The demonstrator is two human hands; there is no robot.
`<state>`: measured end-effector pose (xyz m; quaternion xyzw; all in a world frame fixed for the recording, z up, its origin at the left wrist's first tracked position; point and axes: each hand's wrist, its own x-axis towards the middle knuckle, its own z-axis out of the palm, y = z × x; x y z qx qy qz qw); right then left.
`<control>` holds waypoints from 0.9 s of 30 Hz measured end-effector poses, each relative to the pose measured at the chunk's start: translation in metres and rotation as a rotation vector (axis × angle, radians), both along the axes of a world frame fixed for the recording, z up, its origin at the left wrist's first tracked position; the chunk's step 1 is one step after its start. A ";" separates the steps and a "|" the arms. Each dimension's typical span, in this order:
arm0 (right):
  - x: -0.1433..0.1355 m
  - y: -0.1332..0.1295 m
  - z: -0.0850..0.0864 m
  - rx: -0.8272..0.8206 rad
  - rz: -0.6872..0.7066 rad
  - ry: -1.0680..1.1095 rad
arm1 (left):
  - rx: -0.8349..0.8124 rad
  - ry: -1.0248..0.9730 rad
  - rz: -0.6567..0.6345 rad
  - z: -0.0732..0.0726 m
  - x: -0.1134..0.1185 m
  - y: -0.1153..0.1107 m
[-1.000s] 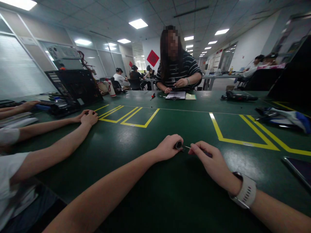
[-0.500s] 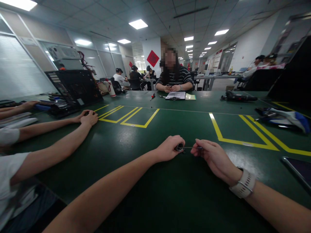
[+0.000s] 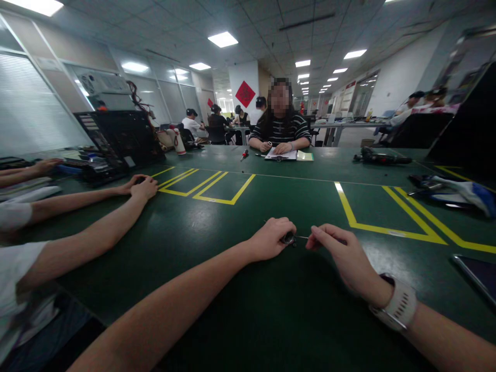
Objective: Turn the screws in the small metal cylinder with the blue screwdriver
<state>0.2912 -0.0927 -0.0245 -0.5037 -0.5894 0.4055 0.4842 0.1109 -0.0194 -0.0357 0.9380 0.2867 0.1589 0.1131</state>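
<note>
"Quickly, counts; what's there?"

"Two own hands; one round, hollow-ended part (image 3: 288, 238); one thin metal tool (image 3: 301, 237); one watch (image 3: 399, 305), right wrist; one clipboard (image 3: 281, 155) and one red screwdriver (image 3: 244, 154) at the far side of the table (image 3: 271, 320); two groups of yellow tape (image 3: 372, 228) lines, left and right."

"People at this table?"

"One across in a striped top (image 3: 287, 126), two hands showing; one neighbour on the left, two hands (image 3: 141, 188) together; a further forearm behind those."

"Where's the part?"

"Near side of the table, middle; it sits at the fingertips of the left hand (image 3: 272, 236), open end showing; a small dark bit is just beside it, attached or loose, can't tell."

"Left pose?"

"Forearm slants up from the bottom left; back of hand up; fingers curled closed over the part."

"Right?"

"Forearm comes from the lower right; right hand (image 3: 333, 245) has thumb and forefinger pinched on the tool, other fingers folded; shaft points left at the part; whether the tip touches, can't tell."
</note>
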 end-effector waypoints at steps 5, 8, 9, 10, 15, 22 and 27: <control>0.004 0.010 -0.002 -0.250 0.017 0.412 | -0.021 -0.029 -0.015 0.001 0.000 0.000; 0.005 0.013 -0.003 -0.318 0.014 0.490 | -0.024 -0.033 -0.036 0.000 0.000 0.000; 0.005 0.013 -0.004 -0.315 0.014 0.494 | -0.022 -0.031 -0.040 0.000 0.000 0.000; 0.004 0.013 -0.005 -0.296 0.013 0.487 | -0.019 -0.030 -0.041 0.000 0.000 0.000; 0.003 0.005 -0.003 -0.028 -0.007 0.209 | -0.009 -0.010 -0.013 -0.001 0.001 0.000; 0.004 0.005 0.005 -0.031 0.044 0.038 | -0.001 0.018 -0.018 0.003 0.000 -0.003; 0.007 0.015 -0.004 -0.214 0.047 0.363 | -0.015 -0.009 -0.015 0.000 0.000 -0.001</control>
